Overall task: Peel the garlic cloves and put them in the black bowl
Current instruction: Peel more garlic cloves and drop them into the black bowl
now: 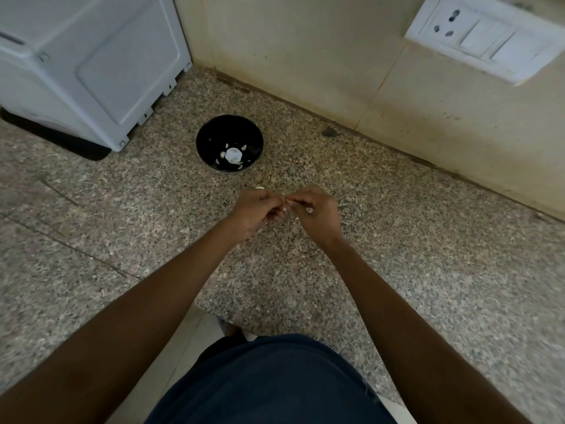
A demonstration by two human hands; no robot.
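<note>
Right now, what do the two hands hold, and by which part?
Both the left hand and right hand pinch one small pale piece, probably a garlic clove, at its ends; too small to confirm.

Speckled granite surface (397, 240). White appliance (91, 65) far left on a black mat (76, 145). White socket-and-switch plate (486, 35) on far-right wall.

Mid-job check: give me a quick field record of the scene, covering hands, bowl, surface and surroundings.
left hand: fingers curled, pinching a small pale piece where the hands meet
right hand: fingers curled, pinching the same spot
garlic clove: mostly hidden between the fingertips
black bowl: on the counter beyond the hands, holds white garlic pieces
counter: speckled stone
white appliance: far left
wall socket: upper right
</note>
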